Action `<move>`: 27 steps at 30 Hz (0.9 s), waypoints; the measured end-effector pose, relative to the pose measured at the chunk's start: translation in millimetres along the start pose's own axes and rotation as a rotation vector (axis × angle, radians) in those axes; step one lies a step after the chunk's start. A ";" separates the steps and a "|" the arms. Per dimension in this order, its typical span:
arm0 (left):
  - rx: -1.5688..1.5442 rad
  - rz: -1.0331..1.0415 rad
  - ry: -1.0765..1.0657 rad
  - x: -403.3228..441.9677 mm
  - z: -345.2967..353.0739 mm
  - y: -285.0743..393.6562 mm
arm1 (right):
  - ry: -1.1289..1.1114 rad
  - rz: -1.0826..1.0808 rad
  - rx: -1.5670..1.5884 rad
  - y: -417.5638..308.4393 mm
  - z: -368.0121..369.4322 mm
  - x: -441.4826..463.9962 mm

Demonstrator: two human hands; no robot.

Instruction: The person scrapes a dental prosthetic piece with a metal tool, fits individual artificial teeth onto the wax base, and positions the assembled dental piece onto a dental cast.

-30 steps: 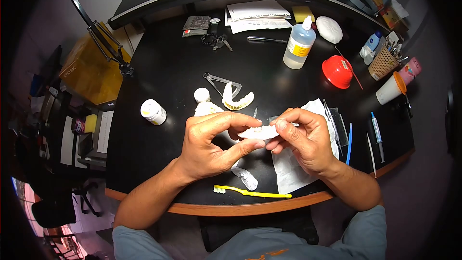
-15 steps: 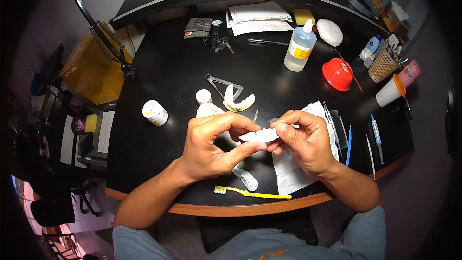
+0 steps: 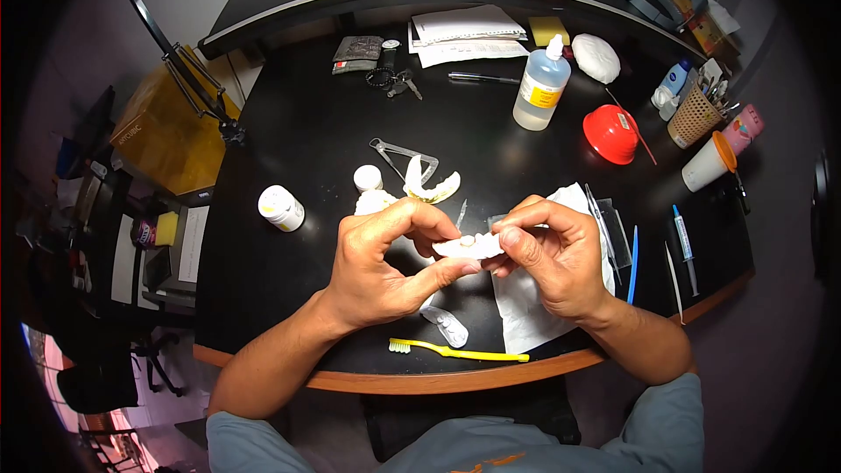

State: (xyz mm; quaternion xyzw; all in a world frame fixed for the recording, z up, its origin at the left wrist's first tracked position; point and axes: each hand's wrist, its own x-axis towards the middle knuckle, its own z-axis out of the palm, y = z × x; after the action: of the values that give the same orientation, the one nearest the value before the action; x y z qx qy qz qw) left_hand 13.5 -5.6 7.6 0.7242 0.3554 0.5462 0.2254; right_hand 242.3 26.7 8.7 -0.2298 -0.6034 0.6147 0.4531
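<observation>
A white dental model (image 3: 469, 247) with tooth shapes is held between both hands over the desk. My left hand (image 3: 390, 258) has its thumb and fingers on the model's left part. My right hand (image 3: 554, 258) pinches its right end. Behind my left hand stand another white cast (image 3: 375, 201), partly hidden, and a small white jar (image 3: 368, 178). A U-shaped cast (image 3: 429, 182) lies beside a metal caliper (image 3: 399, 151). Nearer the front edge are a small greyish model piece (image 3: 449, 328) and a yellow toothbrush (image 3: 460, 352). White paper (image 3: 526, 311) lies under my right hand.
A white bottle (image 3: 281, 208) stands at left. Farther back are a liquid bottle (image 3: 541, 88), a red bowl (image 3: 611, 133), papers (image 3: 469, 33) and keys (image 3: 404, 85). Blue-tipped syringe (image 3: 684, 241), blue tool (image 3: 632, 263) and a cup (image 3: 708, 165) are at right.
The model has tilted slightly between my hands, and the fingers of my left hand have shifted a little to the left along it. The camera view has moved slightly.
</observation>
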 end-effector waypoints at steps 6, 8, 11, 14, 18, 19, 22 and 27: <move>0.007 0.012 -0.005 -0.4 -0.5 -1.3 | 0.008 -0.051 -0.062 -3.9 1.4 -0.5; 0.004 0.014 -0.005 -0.2 -0.6 -1.7 | 0.011 -0.054 -0.079 -5.4 2.2 -1.4; 0.003 0.011 -0.002 -1.1 -0.2 -1.0 | 0.016 -0.072 -0.086 -4.5 3.8 -1.9; 0.006 0.022 0.000 -0.4 0.0 -1.3 | 0.014 -0.080 -0.096 -5.7 4.2 -1.7; 0.008 0.027 -0.001 0.3 -0.8 -0.5 | 0.007 -0.069 -0.073 -4.4 3.3 -1.7; 0.005 0.025 -0.002 0.1 -0.5 -0.8 | 0.008 -0.063 -0.062 -3.9 3.3 -1.7; 0.019 0.030 -0.006 1.8 -1.0 1.3 | 0.001 -0.024 -0.022 -2.3 2.3 -1.7; 0.048 0.017 -0.086 2.1 -4.7 4.6 | -0.011 0.070 0.010 -2.2 -0.2 -1.1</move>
State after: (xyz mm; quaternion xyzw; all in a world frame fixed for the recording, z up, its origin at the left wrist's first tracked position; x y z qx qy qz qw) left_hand 10.6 -7.2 13.7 0.7551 0.3523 0.5080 0.2184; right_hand 243.6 25.6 10.4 -0.2450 -0.5944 0.6344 0.4292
